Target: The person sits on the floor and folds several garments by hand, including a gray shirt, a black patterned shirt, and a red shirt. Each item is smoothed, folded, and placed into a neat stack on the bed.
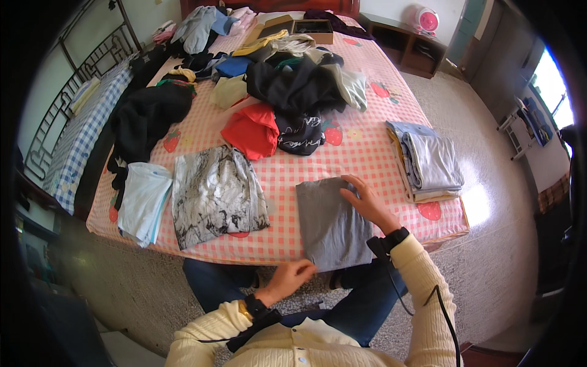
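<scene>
A grey folded garment lies flat at the near edge of the bed, its lower end hanging slightly over. My right hand rests at its upper right corner, thumb and fingers spread. At the lower left corner is my left hand, fingers curled; whether they pinch the cloth is hard to see. To the left lies a black-and-white marbled garment, and beyond it a folded pale blue garment. A stack of folded clothes sits on the right side of the bed.
Farther up the bed is a heap of loose clothes, with a black garment and a red one. A dark garment lies at the left edge. An open cardboard box is at the back. Cables hang from my wrist straps.
</scene>
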### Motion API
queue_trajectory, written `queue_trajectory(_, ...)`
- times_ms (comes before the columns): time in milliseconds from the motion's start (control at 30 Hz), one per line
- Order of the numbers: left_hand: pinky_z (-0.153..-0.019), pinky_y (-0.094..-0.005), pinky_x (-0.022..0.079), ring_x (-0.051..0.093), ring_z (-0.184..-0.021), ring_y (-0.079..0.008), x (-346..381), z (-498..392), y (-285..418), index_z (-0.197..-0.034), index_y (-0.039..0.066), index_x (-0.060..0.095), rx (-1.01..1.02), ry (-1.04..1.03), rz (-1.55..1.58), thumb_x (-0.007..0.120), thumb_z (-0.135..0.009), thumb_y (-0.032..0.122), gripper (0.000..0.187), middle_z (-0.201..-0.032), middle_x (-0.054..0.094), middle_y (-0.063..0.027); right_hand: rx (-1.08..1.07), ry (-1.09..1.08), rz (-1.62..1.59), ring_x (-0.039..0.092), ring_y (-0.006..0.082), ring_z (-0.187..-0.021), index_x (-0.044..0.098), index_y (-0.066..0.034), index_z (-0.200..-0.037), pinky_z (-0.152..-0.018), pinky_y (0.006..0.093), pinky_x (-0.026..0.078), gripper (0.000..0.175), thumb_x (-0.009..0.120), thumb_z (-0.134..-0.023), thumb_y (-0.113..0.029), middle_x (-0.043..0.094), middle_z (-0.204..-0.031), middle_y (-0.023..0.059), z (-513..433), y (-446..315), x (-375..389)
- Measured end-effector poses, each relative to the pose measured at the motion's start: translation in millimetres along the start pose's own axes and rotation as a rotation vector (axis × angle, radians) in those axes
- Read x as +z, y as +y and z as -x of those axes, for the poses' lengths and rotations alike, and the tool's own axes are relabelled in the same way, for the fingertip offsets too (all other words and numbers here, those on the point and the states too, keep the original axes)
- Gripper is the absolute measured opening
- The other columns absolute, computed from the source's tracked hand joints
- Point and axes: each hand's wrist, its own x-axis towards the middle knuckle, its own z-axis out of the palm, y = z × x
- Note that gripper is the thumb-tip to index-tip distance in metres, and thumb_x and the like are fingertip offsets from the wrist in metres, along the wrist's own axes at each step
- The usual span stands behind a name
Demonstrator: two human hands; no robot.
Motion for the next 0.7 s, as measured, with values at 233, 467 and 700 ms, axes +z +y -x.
queue_trajectory(233, -0.058, -0.0256, 0.051, 0.064, -0.065, -0.0105, 5.7, -3.1, -21.5, -0.093, -0.001, 0.062, -0.288, 0.081, 0.051, 0.064, -0.099, 0.037, 0.038, -0.076, 0.066, -0.0048, -0.164, -0.092, 0.278, 0.058, 0.0342, -0.119, 0.065, -0.0033, -0.120, -0.101, 0.0459, 0.045, 0.037, 0.066, -0.093, -0.029, 0.066, -0.122, 0.0156, -41.0, -20.2, 56.7)
queue_trajectory(467, -0.060, -0.0327, 0.051, 0.066, -0.063, -0.0177, 8.2, -2.8, -31.3, -0.089, -0.001, 0.064, -0.227, 0.127, 0.013, 0.063, -0.097, 0.042, 0.043, -0.072, 0.068, -0.0071, 0.016, -0.185, 0.581, 0.061, 0.0340, -0.110, 0.067, -0.0073, -0.112, -0.099, 0.0460, 0.042, 0.038, 0.065, -0.091, -0.039, 0.069, -0.107, 0.0147, -64.0, -16.7, 105.0)
queue_trajectory(700, -0.059, -0.0392, 0.047, 0.064, -0.061, -0.0235, 14.7, -3.5, -31.9, -0.079, -0.001, 0.062, -0.023, 0.175, -0.219, 0.062, -0.099, 0.036, 0.042, -0.065, 0.064, -0.0121, 0.096, -0.059, 0.263, 0.067, 0.0370, -0.092, 0.066, -0.0042, -0.103, -0.084, 0.0447, 0.050, 0.026, 0.066, -0.091, -0.027, 0.071, -0.094, 0.0182, -70.4, -3.8, 109.0)
